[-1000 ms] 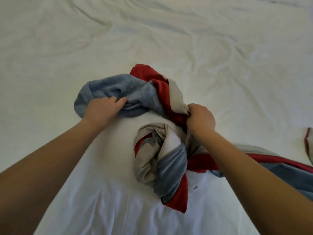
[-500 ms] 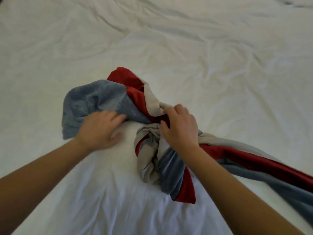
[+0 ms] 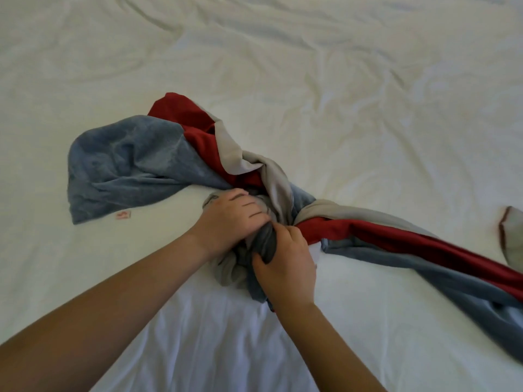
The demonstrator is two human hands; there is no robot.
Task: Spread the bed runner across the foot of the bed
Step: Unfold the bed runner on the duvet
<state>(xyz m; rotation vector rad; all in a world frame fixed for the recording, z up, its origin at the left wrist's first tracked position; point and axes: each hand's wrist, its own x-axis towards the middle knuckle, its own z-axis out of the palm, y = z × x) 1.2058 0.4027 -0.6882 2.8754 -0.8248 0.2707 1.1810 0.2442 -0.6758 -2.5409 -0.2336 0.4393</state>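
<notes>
Both hands meet at the knotted middle of the bed runner (image 3: 198, 154). Left hand (image 3: 233, 219): my fingers are curled down onto the bunched grey fabric, gripping it. Right hand (image 3: 285, 267): my fingers are closed around a dark grey-blue fold, thumb on top, just beside the left hand and touching it. The runner, in blue, red and beige bands, lies twisted on the white bed sheet (image 3: 368, 94). One blue end fans out flat to the left, with a small label (image 3: 123, 215) at its lower edge. The other end trails off to the right edge of view. The sheet is wrinkled.
</notes>
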